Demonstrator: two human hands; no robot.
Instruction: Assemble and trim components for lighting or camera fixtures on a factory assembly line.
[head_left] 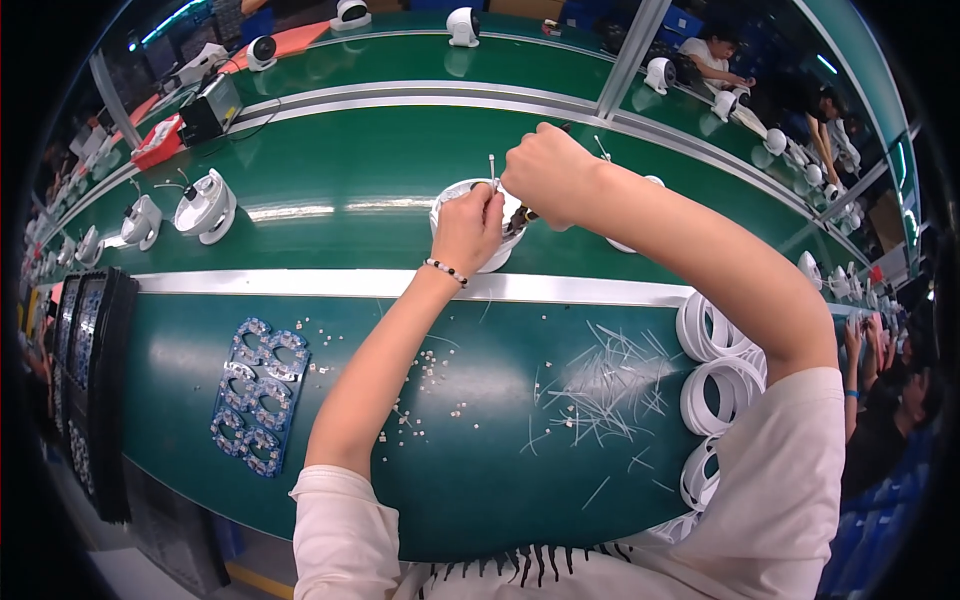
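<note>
Both my hands are at a white round device housing (440, 205) on the far green belt. My left hand (468, 222), a beaded bracelet at its wrist, is closed with its fingertips pinched over the housing; what they grip is hidden. A thin pale strip with a small end (492, 165) stands up just above those fingertips. My right hand (550, 175) is wrapped in a fist at the housing's right side. Out of it shows a dark hand tool (519, 218), perhaps pliers or cutters, pointing down into the housing. The fingers cover most of this tool.
Loose clear strips (615, 385) and small pale bits (430, 370) litter the nearer table. Blue circuit boards (262, 395) lie left; a black rack (95, 390) stands beyond. White rings (715, 395) line the right. Another housing (206, 207) sits on the belt. A metal rail (400, 285) divides belt and table.
</note>
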